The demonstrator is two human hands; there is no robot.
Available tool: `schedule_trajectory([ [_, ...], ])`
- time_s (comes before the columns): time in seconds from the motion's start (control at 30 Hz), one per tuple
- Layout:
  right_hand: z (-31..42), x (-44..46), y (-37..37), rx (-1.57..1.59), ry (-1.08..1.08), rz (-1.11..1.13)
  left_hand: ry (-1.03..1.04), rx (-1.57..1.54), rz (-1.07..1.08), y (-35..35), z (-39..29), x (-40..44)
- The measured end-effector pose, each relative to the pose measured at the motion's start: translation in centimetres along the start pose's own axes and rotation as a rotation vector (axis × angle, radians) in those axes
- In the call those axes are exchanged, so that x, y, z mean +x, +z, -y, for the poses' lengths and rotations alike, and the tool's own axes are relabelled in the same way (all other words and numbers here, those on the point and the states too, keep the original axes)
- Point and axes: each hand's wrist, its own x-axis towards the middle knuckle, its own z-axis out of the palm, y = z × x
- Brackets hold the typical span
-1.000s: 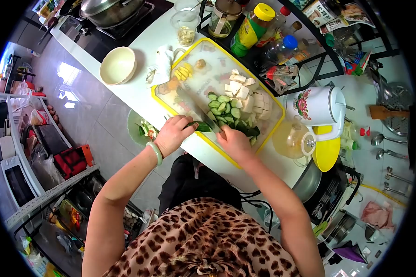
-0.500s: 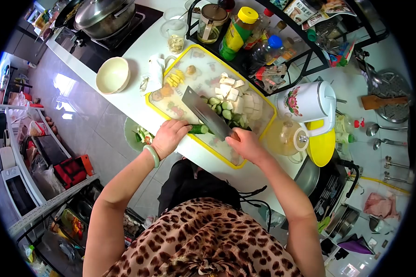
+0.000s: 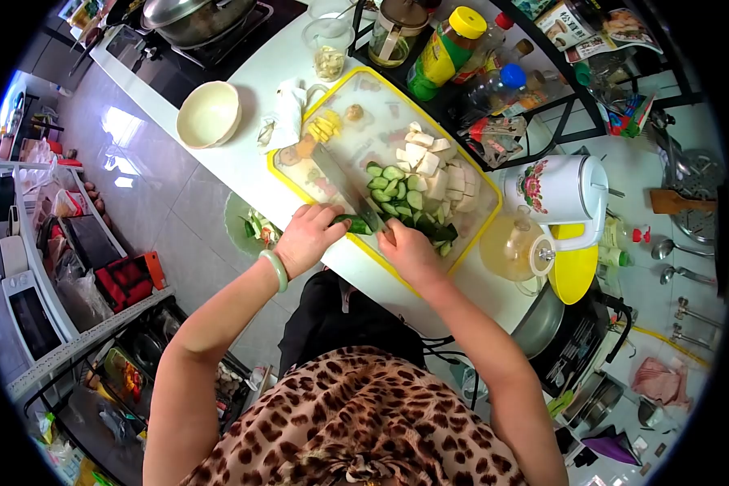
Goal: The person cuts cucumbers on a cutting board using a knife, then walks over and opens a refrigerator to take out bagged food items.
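Observation:
My right hand point(image 3: 411, 249) is wrapped round the handle of a cleaver point(image 3: 342, 185), whose broad blade points up and left across the cutting board. Under the fingers of my left hand point(image 3: 309, 236) is the uncut piece of cucumber point(image 3: 354, 224), its cut end close to the blade. Cucumber slices point(image 3: 395, 191) lie heaped just beyond the cleaver. White chunks point(image 3: 424, 155) are piled behind them, and pale yellow pieces point(image 3: 324, 126) sit at the far left. All rest on a white cutting board point(image 3: 370, 101) with a yellow rim.
A cream bowl point(image 3: 208, 115) and a white cloth point(image 3: 283, 118) stand left of the board. Below the counter edge, a green bowl point(image 3: 236, 227) holds scraps. Right are a glass teapot point(image 3: 506, 247) and a flowered kettle point(image 3: 560, 188); bottles point(image 3: 450, 53) crowd the rack behind.
The cleaver has moved left, closer to my left hand, and its blade stands steeper. More cucumber slices are visible beside it. The whole view has shifted slightly.

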Motion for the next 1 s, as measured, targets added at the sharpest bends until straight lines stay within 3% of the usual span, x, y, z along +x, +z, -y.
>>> schedule_trajectory([
  [0.1, -0.7, 0.4, -0.3, 0.139, 0.024, -0.054, 0.028, 0.158, 0.046, -1.7, -0.4, -0.4],
  [0.2, -1.6, 0.6, -1.2, 0.288, 0.093, -0.072, -0.004, 0.074, 0.068, -1.5, 0.6, -0.7],
  [0.4, -0.6, -1.2, -5.5, 0.107, 0.04, 0.066, -0.028, 0.019, -0.015, 0.2, 1.4, 0.2],
  [0.7, 0.1, -1.6, -5.8, 0.039, 0.065, 0.23, 0.019, 0.0, -0.047, -0.1, 1.5, 0.2],
  [0.8, -0.7, 0.1, -4.0, 0.049, 0.037, 0.216, 0.001, -0.008, -0.039, 0.1, 1.6, 0.2],
  [0.93, -0.8, 1.3, 1.0, 0.054, -0.062, -0.05, -0.045, -0.006, -0.008, -0.2, 1.2, -0.1],
  [1.0, -1.1, 1.5, 1.2, 0.203, -0.004, -0.055, -0.032, 0.011, 0.002, -0.4, 0.8, -0.4],
])
